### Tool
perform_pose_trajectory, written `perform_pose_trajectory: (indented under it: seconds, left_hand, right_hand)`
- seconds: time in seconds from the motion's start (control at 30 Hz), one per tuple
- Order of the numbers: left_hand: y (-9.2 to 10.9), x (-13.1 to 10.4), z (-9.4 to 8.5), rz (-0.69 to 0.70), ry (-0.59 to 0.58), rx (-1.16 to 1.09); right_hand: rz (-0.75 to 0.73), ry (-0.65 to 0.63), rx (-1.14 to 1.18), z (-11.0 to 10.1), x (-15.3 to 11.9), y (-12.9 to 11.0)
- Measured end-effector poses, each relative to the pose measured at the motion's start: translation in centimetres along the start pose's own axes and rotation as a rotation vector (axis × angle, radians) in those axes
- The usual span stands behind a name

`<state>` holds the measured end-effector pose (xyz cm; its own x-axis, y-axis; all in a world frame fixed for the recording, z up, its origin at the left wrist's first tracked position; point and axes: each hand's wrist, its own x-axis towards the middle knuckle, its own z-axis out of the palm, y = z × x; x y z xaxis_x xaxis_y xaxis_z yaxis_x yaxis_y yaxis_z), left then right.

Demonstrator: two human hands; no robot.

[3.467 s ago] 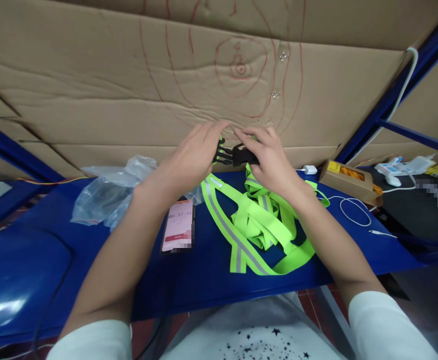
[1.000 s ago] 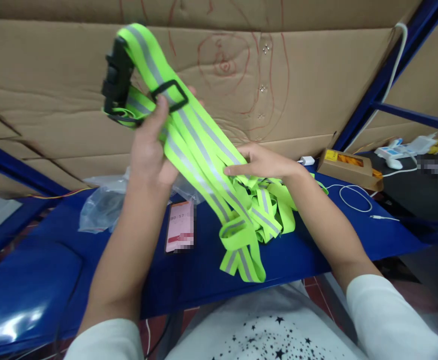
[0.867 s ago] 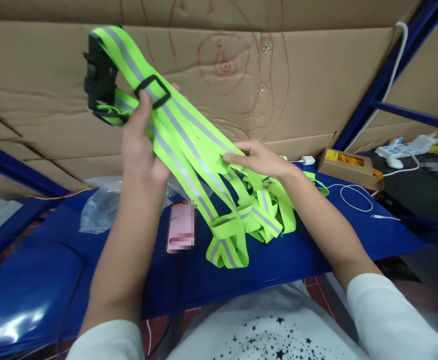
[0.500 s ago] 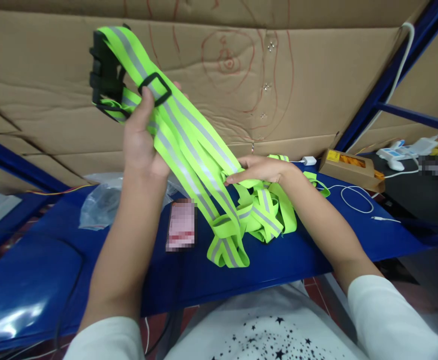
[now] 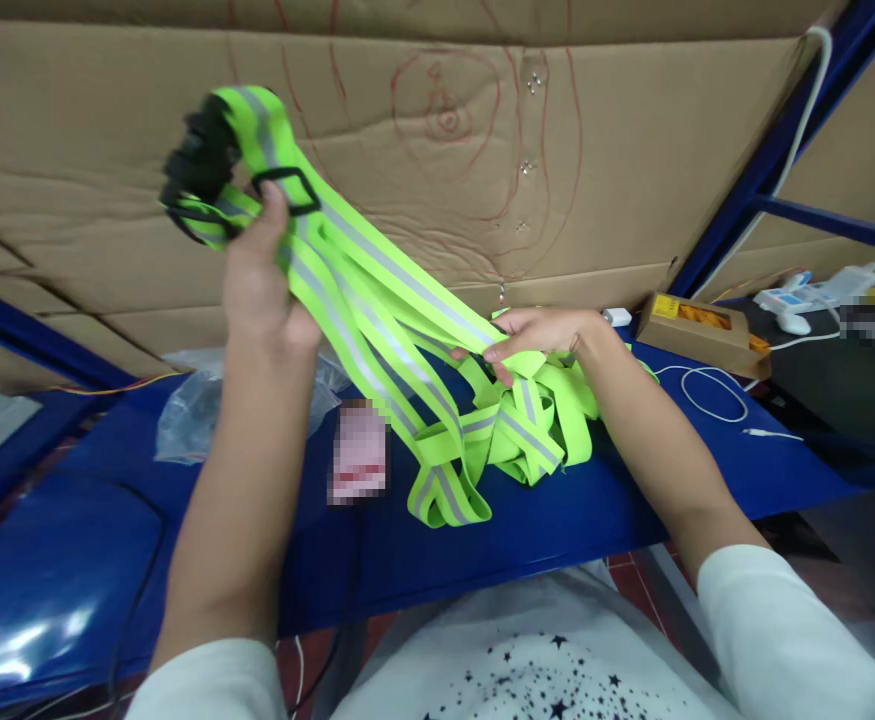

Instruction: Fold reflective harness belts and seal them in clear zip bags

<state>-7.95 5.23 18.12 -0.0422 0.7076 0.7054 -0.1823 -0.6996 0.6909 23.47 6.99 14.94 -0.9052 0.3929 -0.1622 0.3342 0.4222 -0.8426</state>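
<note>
Long neon-green straps with silver stripes (image 5: 377,335) stretch slantwise between both hands. My left hand (image 5: 268,270) is closed round their upper end, its thumb beside a black rectangular slider (image 5: 288,191). Black buckles (image 5: 201,155), somewhat blurred, stick out beyond that hand at the upper left. Lower down on the right, my right hand (image 5: 542,335) pinches one strap between thumb and fingers. Below it lies a tangled heap of the same strap (image 5: 531,430), and a loop (image 5: 448,495) hangs over the table to its left.
The blue table (image 5: 407,570) carries a clear plastic bag (image 5: 197,405), a pixelated pink item (image 5: 360,452), a white cable (image 5: 707,372) and a cardboard box (image 5: 699,330). Cardboard sheets (image 5: 632,150) stand behind, with a blue metal frame (image 5: 774,150) at the right.
My left hand has moved left and slightly down with the buckles and slider. My right hand has shifted a little right, its fingers now closer round the strap.
</note>
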Motion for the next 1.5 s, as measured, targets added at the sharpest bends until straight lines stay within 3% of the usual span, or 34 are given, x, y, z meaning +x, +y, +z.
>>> perform_pose_trajectory:
  seconds: [0.07,0.17,0.23,0.33,0.43,0.57,0.7,0.83,0.97,1.13,1.27,1.33,1.5]
  left_hand:
    - [0.2,-0.7,1.8,-0.091,0.149,-0.033]
    - [0.3,-1.3,3.4,-0.165,0.167,-0.072]
    - [0.3,-1.6,4.1,-0.173,0.116,-0.089]
    - [0.4,-2.4,5.8,-0.24,0.032,-0.11]
    - [0.9,-4.1,8.3,-0.321,-0.054,-0.107]
    - [2.1,-5.8,10.9,-0.33,-0.162,-0.095]
    - [2.9,-6.0,11.4,-0.297,-0.146,-0.082]
    - [2.6,-6.1,11.5,-0.301,-0.16,-0.106]
    - [1.7,-6.7,11.9,-0.422,-0.172,-0.111]
    - [1.2,-7.0,12.0,-0.378,-0.201,-0.058]
    - [1.1,-6.9,12.0,-0.295,-0.078,-0.053]
    - [1.2,-6.9,12.0,-0.305,-0.088,-0.027]
    - [1.0,-7.0,12.0,-0.36,-0.18,0.02]
  right_hand:
    - [0.067,-0.045,-0.025,-0.3,0.0,0.6]
    - [0.131,-0.013,-0.122,-0.7,0.0,0.8]
    - [0.061,0.204,-0.174,-0.7,-0.1,0.2]
    - [-0.211,0.618,-0.147,-0.1,-0.1,-1.8]
    - [-0.415,0.795,-0.121,1.1,-0.4,-4.6]
    - [-0.525,0.802,-0.189,3.0,-2.1,-7.9]
    - [-0.504,0.837,-0.309,3.9,-3.7,-9.2]
    - [-0.445,0.969,-0.325,3.9,-3.2,-8.7]
    - [-0.452,1.043,-0.346,3.6,-1.9,-7.9]
    - [-0.443,0.94,-0.279,3.2,-2.4,-8.0]
    - [-0.377,0.804,-0.178,3.1,-3.0,-8.1]
    - [-0.356,0.752,-0.158,3.0,-2.7,-7.8]
    - [-0.415,0.896,-0.17,2.4,-1.8,-6.9]
